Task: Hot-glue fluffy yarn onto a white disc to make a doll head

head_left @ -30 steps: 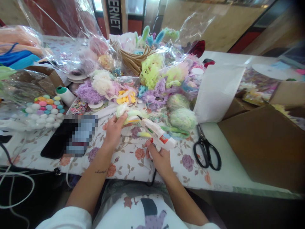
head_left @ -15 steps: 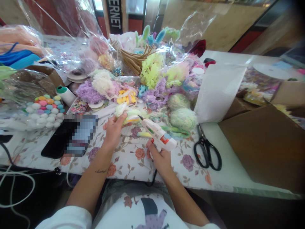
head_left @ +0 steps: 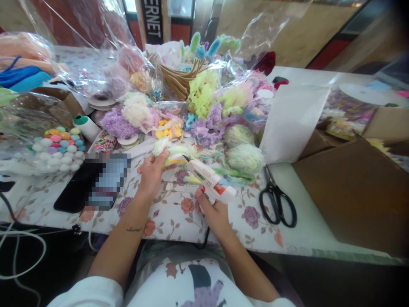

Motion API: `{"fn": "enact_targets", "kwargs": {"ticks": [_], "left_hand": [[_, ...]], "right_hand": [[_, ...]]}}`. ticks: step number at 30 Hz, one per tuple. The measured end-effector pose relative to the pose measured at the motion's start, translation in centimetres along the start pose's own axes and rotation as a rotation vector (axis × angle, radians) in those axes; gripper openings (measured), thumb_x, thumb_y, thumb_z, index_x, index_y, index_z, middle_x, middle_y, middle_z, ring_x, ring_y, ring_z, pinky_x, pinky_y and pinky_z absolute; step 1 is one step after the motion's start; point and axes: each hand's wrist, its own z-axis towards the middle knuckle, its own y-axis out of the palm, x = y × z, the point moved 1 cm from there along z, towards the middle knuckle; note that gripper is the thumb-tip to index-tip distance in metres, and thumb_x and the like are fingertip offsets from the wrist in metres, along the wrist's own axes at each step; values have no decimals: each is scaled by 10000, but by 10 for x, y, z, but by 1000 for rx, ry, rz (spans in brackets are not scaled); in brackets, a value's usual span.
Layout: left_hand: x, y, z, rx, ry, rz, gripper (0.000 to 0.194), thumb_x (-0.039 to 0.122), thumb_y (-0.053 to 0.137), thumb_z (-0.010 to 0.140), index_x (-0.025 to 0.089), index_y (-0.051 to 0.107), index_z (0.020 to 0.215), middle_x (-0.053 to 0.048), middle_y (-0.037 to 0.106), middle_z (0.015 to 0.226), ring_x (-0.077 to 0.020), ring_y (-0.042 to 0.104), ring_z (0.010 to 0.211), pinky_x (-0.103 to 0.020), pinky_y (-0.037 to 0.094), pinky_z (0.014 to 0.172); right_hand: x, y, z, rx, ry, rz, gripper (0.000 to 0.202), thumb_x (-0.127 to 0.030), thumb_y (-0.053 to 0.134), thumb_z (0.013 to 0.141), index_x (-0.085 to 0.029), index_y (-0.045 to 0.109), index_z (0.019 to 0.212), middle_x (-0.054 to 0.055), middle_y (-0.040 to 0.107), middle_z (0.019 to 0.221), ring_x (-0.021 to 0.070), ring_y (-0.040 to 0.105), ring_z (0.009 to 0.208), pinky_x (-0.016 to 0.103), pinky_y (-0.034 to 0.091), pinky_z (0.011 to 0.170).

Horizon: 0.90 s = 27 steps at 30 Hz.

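Clock centred on the view. Glue gun [head_left: 207,175] at centre: smooth white plastic, slight sheen. Fuzzy strip [head_left: 179,150], 9 o'clock, close in: fluffy, matt. Yarn ball [head_left: 244,159], 3 o'clock: loose, hairy strands. Ruffles [head_left: 203,94], 12 o'clock: crinkled, matt, fabric-like. Clear bag [head_left: 81,51], 10 o'clock: thin wrinkled plastic, very glossy. Balls [head_left: 65,149], 9 o'clock: smooth. Scissors [head_left: 271,188], 4 o'clock: smooth black handles, probably plastic; blades metal. Box [head_left: 354,192], 3 o'clock: matt brown cardboard. Tablecloth [head_left: 174,232], 6 o'clock: smooth, printed; cloth or vinyl unclear.
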Motion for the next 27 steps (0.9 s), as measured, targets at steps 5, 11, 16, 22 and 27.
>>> {"fn": "enact_targets", "kwargs": {"ticks": [5, 11, 16, 22, 27], "left_hand": [[0, 0, 0, -2, -4, 2, 413, 395, 753, 693, 162, 701, 1030, -77, 733, 1026, -242, 698, 943, -322, 618, 721], [0, 0, 0, -1, -13, -10, 391, 390, 750, 698, 177, 701, 1022, -71, 736, 1007, -245, 700, 945, -325, 616, 721], [-1, -1, 0, 0, -11, 5, 383, 391, 748, 697, 183, 701, 1014, -69, 735, 1012, -251, 700, 955, -336, 615, 739], [0, -1, -1, 3, -10, -2, 379, 383, 749, 699, 171, 701, 1009, -70, 731, 1010, -251, 703, 948, -348, 620, 745], [2, 1, -1, 12, -27, -14, 393, 392, 758, 693, 162, 693, 1004, -76, 731, 990, -251, 709, 922, -360, 625, 735]], "right_hand": [[0, 0, 0, -15, -22, -30, 368, -511, 579, 860, -210, 547, 650, -27, 531, 439, 110, 442, 385, 243, 370, 408], [2, -1, 1, 31, -20, -16, 328, -503, 601, 849, -213, 565, 699, -39, 529, 438, 113, 449, 383, 249, 390, 422], [1, 1, -1, -11, -19, -35, 362, -503, 588, 856, -214, 549, 642, -21, 552, 456, 124, 492, 414, 250, 398, 439], [2, 0, -1, 10, -24, -26, 336, -473, 586, 868, -207, 554, 665, -33, 532, 448, 112, 459, 398, 245, 386, 432], [6, -2, 1, 44, -34, -30, 327, -478, 599, 857, -206, 556, 680, -35, 534, 444, 111, 448, 391, 246, 387, 430]]}}
